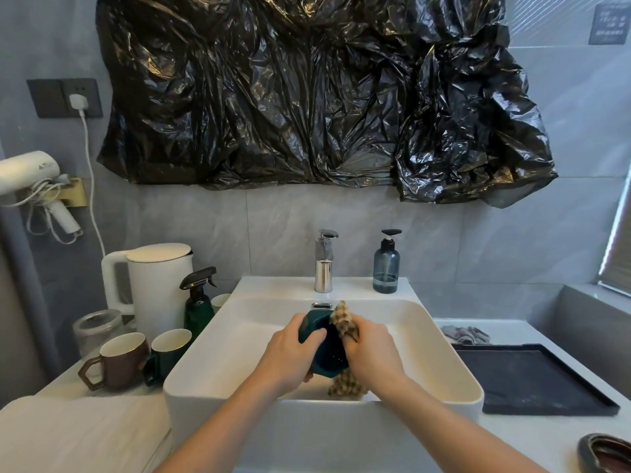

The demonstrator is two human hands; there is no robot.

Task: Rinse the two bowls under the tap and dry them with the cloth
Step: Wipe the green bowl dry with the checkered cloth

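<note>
Over the white sink (pixel 218 339) my left hand (pixel 290 353) grips a dark teal bowl (pixel 324 349) by its outer wall, tilted with its opening toward the right. My right hand (pixel 370 351) presses a beige checked cloth (pixel 345 322) into the bowl; part of the cloth hangs below the bowl (pixel 346 384). The chrome tap (pixel 323 264) stands behind the sink and I see no water running. A second, brown bowl (pixel 604 450) lies on the counter at the bottom right, cut off by the frame edge.
Left of the sink stand a white kettle (pixel 157 285), a green spray bottle (pixel 198 302), a glass jar and two mugs (pixel 119 360). A soap dispenser (pixel 386 264) sits by the tap. A black tray (pixel 526 380) and a grey rag (pixel 466 334) lie right of the sink.
</note>
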